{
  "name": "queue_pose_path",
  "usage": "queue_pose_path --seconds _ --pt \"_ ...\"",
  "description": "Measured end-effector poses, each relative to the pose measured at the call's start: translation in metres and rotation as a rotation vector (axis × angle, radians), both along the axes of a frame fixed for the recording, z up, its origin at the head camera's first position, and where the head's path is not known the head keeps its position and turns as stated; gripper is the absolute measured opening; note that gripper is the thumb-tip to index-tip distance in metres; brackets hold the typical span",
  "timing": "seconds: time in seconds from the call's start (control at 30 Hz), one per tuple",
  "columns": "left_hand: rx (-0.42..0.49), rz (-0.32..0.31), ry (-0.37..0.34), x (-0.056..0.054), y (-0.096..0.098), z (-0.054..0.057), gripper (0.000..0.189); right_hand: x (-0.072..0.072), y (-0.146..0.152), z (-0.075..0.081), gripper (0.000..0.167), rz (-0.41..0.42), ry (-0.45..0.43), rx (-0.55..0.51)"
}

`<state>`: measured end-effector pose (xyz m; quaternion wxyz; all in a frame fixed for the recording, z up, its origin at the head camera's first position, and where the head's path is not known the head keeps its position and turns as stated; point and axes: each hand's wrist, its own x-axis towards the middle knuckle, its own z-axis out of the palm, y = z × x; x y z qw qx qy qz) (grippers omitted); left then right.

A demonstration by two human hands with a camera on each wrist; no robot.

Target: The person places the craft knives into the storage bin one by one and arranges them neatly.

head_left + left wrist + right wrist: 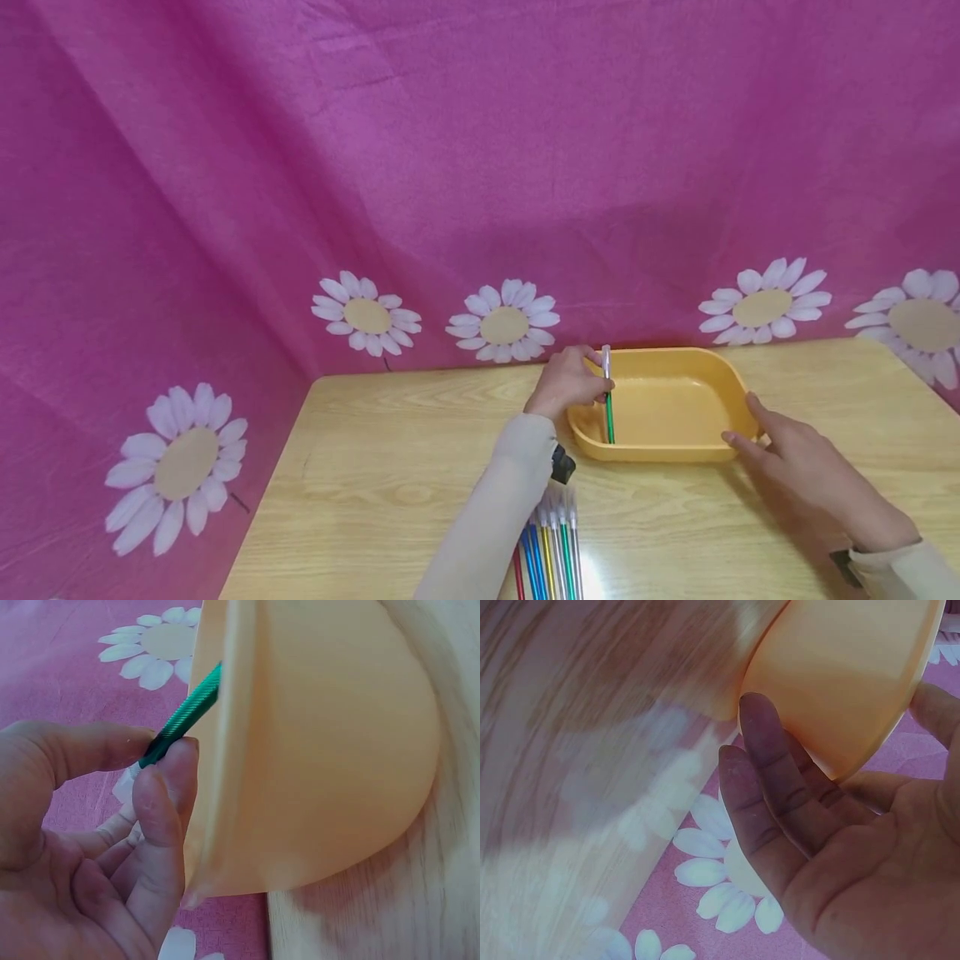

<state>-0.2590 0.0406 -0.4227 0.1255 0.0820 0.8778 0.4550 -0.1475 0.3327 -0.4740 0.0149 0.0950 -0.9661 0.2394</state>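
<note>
My left hand pinches a green pen with a clear cap between thumb and fingertips, above the left end of a yellow tray. In the head view the pen stands nearly upright, its green end down inside the tray. The left wrist view shows its ridged green barrel crossing the rim. At the tray's right end, my right hand holds the rim with thumb and fingers; its fingers lie against the outer wall in the right wrist view.
Several capped pens in red, blue, gold, green and silver lie side by side on the wooden table, partly behind my left forearm. A pink cloth printed with white daisies hangs behind the table and along its left side.
</note>
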Motion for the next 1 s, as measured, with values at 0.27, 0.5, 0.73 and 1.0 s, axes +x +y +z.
queue_pose_path --seconds 0.27,0.5,0.73,1.0 --pt "-0.027 -0.030 0.001 -0.005 0.003 0.004 0.031 -0.001 0.002 -0.001 0.083 0.008 0.017 0.000" --pt "-0.116 -0.057 -0.019 -0.006 0.007 -0.001 0.013 -0.002 0.002 -0.002 0.082 0.014 0.041 -0.003" --pt "-0.223 -0.086 -0.047 -0.017 0.013 -0.005 0.015 -0.002 0.002 -0.002 0.081 0.006 0.032 -0.004" --pt "-0.466 -0.083 -0.039 -0.031 0.019 -0.015 0.017 0.000 -0.002 0.003 0.084 -0.010 -0.014 0.010"
